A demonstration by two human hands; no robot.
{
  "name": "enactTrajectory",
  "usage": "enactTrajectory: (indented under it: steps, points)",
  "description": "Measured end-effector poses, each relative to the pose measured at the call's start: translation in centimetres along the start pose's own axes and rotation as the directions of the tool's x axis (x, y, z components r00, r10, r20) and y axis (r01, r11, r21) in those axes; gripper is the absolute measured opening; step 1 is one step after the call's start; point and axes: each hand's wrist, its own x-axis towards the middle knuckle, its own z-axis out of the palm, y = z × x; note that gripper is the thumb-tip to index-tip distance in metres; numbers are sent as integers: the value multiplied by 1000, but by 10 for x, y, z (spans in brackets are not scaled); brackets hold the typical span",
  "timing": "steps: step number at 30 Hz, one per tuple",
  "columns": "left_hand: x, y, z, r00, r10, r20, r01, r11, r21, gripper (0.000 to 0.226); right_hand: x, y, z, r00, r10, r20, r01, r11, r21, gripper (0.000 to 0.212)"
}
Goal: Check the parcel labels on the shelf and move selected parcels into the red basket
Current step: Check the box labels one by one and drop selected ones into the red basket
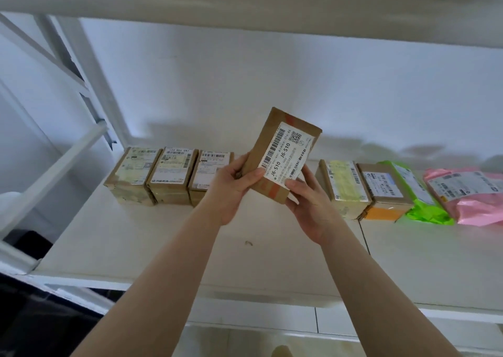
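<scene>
A brown cardboard parcel (283, 149) with a white label reading J6-S10 is held up above the white shelf (163, 247), tilted with its label facing me. My left hand (231, 190) grips its lower left edge, thumb on the label. My right hand (307, 198) holds its lower right corner from beneath. A row of parcels stands at the back of the shelf: three brown boxes (168, 174) to the left, a yellow-taped box (345, 187) and a box with an orange side (386, 193) to the right. No red basket is in view.
A green bag parcel (424, 207) and a pink bag parcel (468, 193) lie at the far right of the row. An upper shelf board (245, 2) runs overhead. White frame posts (81, 84) stand at the left, with a dark area below left.
</scene>
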Motion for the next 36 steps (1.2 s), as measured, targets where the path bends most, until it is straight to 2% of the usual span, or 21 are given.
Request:
enactTrajectory:
  steps: [4, 9, 13, 17, 22, 24, 26, 27, 29, 31, 33, 36]
  points:
    - [-4, -7, 7, 998, 46, -43, -48, 997, -53, 60, 5, -4, -1, 1000, -14, 17, 15, 999, -40, 79]
    - [-7, -18, 16, 990, 36, -138, -51, 993, -105, 50, 7, -4, 4, 999, -33, 21, 35, 991, -127, 64]
    - [-7, -18, 16, 989, 41, -146, -57, 992, -108, 52, 9, -3, 3, 1000, -27, 5, 27, 991, -131, 66]
    - [-8, -18, 15, 988, 46, -150, -62, 993, -103, 52, 8, -2, 4, 1000, -12, 3, 12, 987, -160, 60]
    - [-13, -15, 16, 967, 17, -253, -18, 1000, -4, 37, 8, 6, 3, 993, 99, -63, -109, 979, -173, 80]
    - [-15, -17, 13, 955, -18, -297, 34, 998, 51, 47, 7, 10, 3, 984, 159, -82, -171, 969, -180, 74]
    - [-18, -21, 12, 947, -62, -315, 100, 989, 105, 76, 5, 14, 3, 974, 205, -100, -220, 960, -176, 67]
    - [-20, -22, 11, 942, -65, -330, 116, 984, 136, 82, 4, 16, 3, 968, 230, -103, -246, 953, -176, 73]
    - [-20, -22, 6, 936, -71, -345, 144, 971, 189, 78, 2, 14, 3, 952, 291, -93, -303, 936, -181, 90]
    - [-15, -14, -5, 944, -130, -303, 199, 957, 211, 65, -1, 8, 3, 939, 340, -51, -344, 923, -173, 89]
    - [-11, 6, -18, 963, -207, -172, 246, 936, 252, 53, -3, -1, 0, 940, 339, -40, -341, 934, -103, 73]
    - [-7, 39, -35, 969, -246, 3, 230, 909, 348, 58, -4, -17, -7, 963, 260, -68, -259, 966, 17, 58]
